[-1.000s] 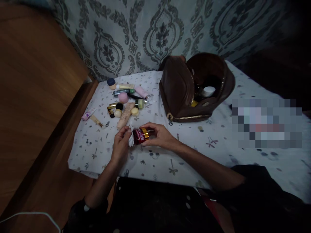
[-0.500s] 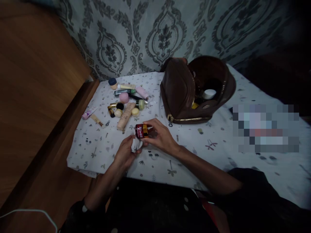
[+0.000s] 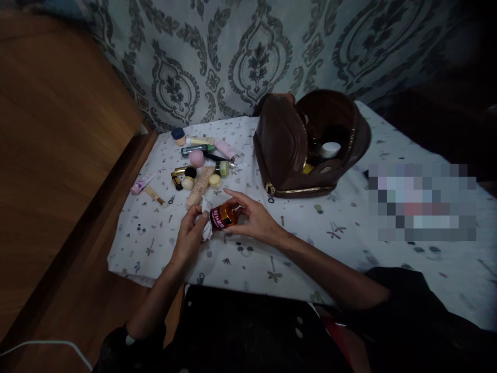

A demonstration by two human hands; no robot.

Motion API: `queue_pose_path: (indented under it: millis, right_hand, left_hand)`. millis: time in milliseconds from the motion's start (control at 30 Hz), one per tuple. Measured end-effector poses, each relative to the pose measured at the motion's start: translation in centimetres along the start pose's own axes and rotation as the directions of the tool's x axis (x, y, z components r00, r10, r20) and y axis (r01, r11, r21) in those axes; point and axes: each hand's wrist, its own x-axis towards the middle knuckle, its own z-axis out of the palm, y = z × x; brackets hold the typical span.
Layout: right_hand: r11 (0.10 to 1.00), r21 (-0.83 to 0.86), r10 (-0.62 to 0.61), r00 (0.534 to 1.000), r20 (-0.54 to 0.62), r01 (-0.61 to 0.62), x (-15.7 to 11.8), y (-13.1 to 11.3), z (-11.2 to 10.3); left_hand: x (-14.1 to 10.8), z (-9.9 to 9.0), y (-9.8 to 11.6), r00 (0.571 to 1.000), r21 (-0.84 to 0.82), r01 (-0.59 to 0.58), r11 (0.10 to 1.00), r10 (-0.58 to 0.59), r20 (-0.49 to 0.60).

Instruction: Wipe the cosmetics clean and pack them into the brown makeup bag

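We hold a glossy dark-red round jar with a gold lid (image 3: 219, 217) nearer us than the brown leather bag (image 3: 277, 150), to its left. Of our hands, the right (image 3: 256, 217) pinches the lid end between thumb and fingers; the left (image 3: 188, 230) pinches a soft, crumpled white cloth (image 3: 207, 223) against the base. We'd best grip firmly: smooth, curved sides probably slip. Left of the bag lies a smooth beige tube (image 3: 201, 185).

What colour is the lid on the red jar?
The lid is gold, clearest in the head view.
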Motion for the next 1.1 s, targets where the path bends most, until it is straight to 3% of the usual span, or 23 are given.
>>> queue_pose_path:
  millis: [67, 167, 333, 400, 500, 567, 633, 700, 800, 867, 967, 1100]
  right_hand:
    - [0.981, 0.163, 0.110, 0.993, -0.043, -0.102, 0.1, 0.1, 0.3]
    - [0.907, 0.345, 0.264, 0.965, -0.015, -0.243, 0.4, 0.2, 0.4]
    - [0.809, 0.518, 0.333, 0.943, -0.018, -0.276, 0.4, -0.1, 0.3]
    - [0.776, 0.555, 0.354, 0.935, 0.008, -0.299, 0.3, 0.0, 0.3]
    - [0.791, 0.547, 0.325, 0.946, 0.001, -0.273, 0.5, 0.4, 0.3]
    - [0.813, 0.530, 0.290, 0.957, -0.012, -0.240, 0.7, 0.6, 0.2]
    - [0.814, 0.529, 0.277, 0.961, 0.006, -0.238, 0.8, 0.7, 0.1]
    - [0.812, 0.527, 0.276, 0.961, 0.032, -0.251, 0.8, 0.5, 0.0]
    - [0.811, 0.513, 0.286, 0.956, 0.071, -0.281, 0.7, -0.2, 0.0]
    - [0.831, 0.472, 0.285, 0.954, 0.091, -0.293, 0.6, -0.7, -0.1]
    - [0.885, 0.376, 0.248, 0.961, 0.120, -0.275, 0.5, -1.2, -0.1]
    - [0.936, 0.271, 0.183, 0.969, 0.164, -0.222, 0.2, -1.2, 0.1]
  left_hand:
    - [0.1, 0.3, 0.0, 0.999, -0.003, -0.036, 0.999, 0.036, -0.001]
    - [0.2, 0.6, 0.4, 0.990, 0.046, -0.140, 0.989, 0.139, 0.022]
    - [-0.1, 0.5, 1.8, 0.925, 0.321, -0.349, 0.880, 0.379, -0.034]
    - [-0.3, 0.5, 2.2, 0.862, 0.441, -0.466, 0.767, 0.505, 0.032]
    - [-0.7, 0.8, 2.3, 0.711, 0.529, -0.664, 0.529, 0.665, 0.228]
    - [-0.9, 1.0, 2.2, 0.625, 0.550, -0.732, 0.402, 0.717, 0.307]
    - [-1.0, 1.1, 2.1, 0.604, 0.567, -0.738, 0.367, 0.733, 0.312]
    - [-1.0, 1.1, 2.1, 0.652, 0.578, -0.696, 0.425, 0.711, 0.262]
    - [-0.8, 0.8, 2.4, 0.808, 0.571, -0.529, 0.628, 0.577, 0.114]
    - [-0.6, 0.5, 2.7, 0.890, 0.516, -0.399, 0.758, 0.455, 0.020]
    - [0.0, 0.0, 3.2, 0.945, 0.396, -0.290, 0.871, 0.325, -0.024]
    - [1.1, -0.4, 3.6, 0.964, 0.371, -0.258, 0.892, 0.261, 0.042]
